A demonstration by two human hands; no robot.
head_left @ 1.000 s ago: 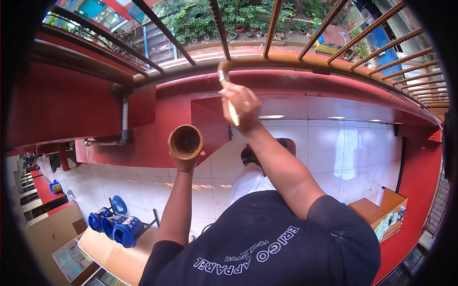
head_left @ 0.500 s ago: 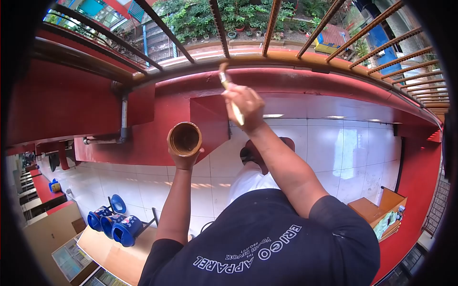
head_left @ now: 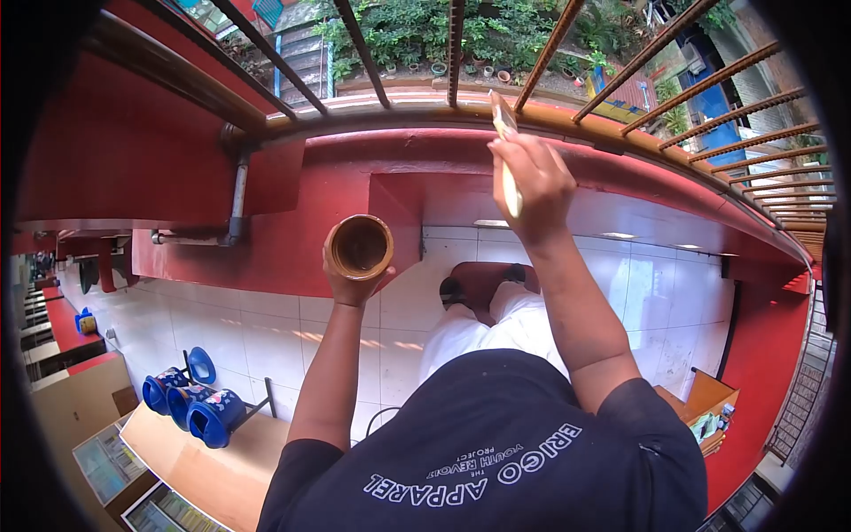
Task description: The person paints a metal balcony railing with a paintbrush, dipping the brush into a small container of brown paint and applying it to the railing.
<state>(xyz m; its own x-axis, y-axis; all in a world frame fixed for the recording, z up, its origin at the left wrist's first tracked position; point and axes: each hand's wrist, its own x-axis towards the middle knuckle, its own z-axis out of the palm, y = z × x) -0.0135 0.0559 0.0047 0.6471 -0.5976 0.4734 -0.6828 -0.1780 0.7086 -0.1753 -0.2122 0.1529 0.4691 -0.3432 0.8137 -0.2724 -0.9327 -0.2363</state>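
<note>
My left hand [head_left: 346, 288] is wrapped round a brown-rimmed, cup-like container [head_left: 387, 248], held upright with its mouth facing me. Its inside is brown and dark toward the bottom. In my right hand [head_left: 545, 188] is a paintbrush [head_left: 511, 193] with a pale handle, gripped at its middle. The brush's brown bristles point away from me and overlap the brown rail [head_left: 399, 118] at the foot of the metal bars [head_left: 455, 53].
Below the rail runs a red ledge [head_left: 425, 146]. A grey pipe [head_left: 239, 195] stands at the left. On the tiled floor side are blue bins [head_left: 215, 418], a wooden surface [head_left: 168, 443] and a wooden box [head_left: 678, 403]. Plants [head_left: 496, 35] grow beyond the bars.
My right hand has moved right along the rail with the paintbrush. My left hand still holds the container, slightly farther right in view. The whole view has shifted a little.
</note>
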